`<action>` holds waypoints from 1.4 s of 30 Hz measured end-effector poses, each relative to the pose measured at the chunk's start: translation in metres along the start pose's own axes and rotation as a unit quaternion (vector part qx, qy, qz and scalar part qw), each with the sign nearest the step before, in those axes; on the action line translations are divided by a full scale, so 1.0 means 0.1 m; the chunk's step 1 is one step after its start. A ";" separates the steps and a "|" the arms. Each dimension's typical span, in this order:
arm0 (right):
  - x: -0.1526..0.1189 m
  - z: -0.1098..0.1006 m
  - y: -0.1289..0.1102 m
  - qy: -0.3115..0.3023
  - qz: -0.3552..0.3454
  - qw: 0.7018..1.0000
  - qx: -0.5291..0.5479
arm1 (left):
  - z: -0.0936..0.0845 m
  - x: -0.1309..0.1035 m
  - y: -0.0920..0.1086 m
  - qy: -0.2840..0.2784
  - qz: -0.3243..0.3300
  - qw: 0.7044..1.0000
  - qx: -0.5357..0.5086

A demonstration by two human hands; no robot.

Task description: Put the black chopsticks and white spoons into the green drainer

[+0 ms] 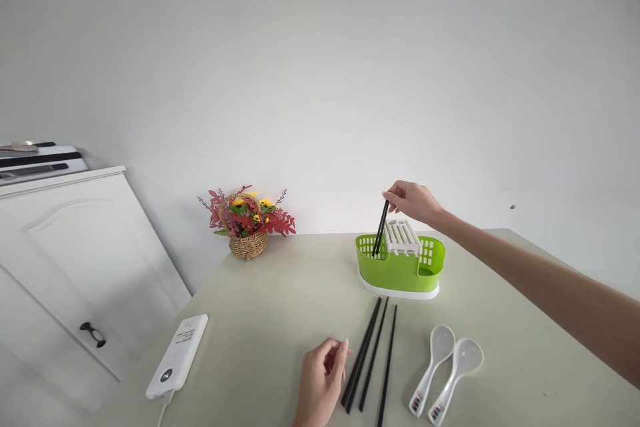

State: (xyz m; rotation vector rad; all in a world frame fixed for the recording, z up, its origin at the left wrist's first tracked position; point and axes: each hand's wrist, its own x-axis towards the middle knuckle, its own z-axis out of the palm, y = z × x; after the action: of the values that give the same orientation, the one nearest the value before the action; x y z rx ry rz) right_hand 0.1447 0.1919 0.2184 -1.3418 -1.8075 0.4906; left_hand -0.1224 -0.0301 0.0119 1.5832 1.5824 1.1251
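My right hand [411,202] pinches the top ends of a pair of black chopsticks [381,228]. Their lower ends reach down into the left compartment of a green utensil basket [400,275], and they lean slightly. A white slotted rack [403,236] sits across the middle of the basket. My left hand [323,380] rests near the front of the table with its fingers curled together and nothing seen in them. Just right of it lie several loose black chopsticks [371,355], pointing away from me. Two white spoons [442,345] lie farther right.
A wicker basket of artificial flowers [249,246] stands at the back left of the table [260,307]. Near the left edge lies a white power bank [178,355] with a cable. Left of the table is a white cabinet [85,240]; a wall rises behind.
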 end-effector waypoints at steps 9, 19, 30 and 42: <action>0.35 0.33 0.27 -0.098 0.011 0.992 -0.078 | 0.01 0.02 -0.03 -0.029 -0.009 0.999 0.018; 0.49 0.47 0.42 -0.062 0.005 0.987 -0.148 | 0.10 0.08 -0.19 -0.008 -0.007 0.999 0.049; -0.44 0.23 -0.14 -0.037 -0.294 0.935 -0.195 | 0.02 0.02 -0.08 -0.009 0.031 0.997 0.072; -2.24 -0.19 0.61 -0.061 -0.237 0.963 -0.109 | 0.03 0.02 -0.01 0.006 0.049 0.989 0.141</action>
State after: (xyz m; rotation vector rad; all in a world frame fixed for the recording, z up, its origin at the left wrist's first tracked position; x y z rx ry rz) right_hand 0.2202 0.0047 0.1019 -0.9773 -2.2498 0.1185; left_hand -0.1202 -0.0280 0.0097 1.8572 1.7494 0.9950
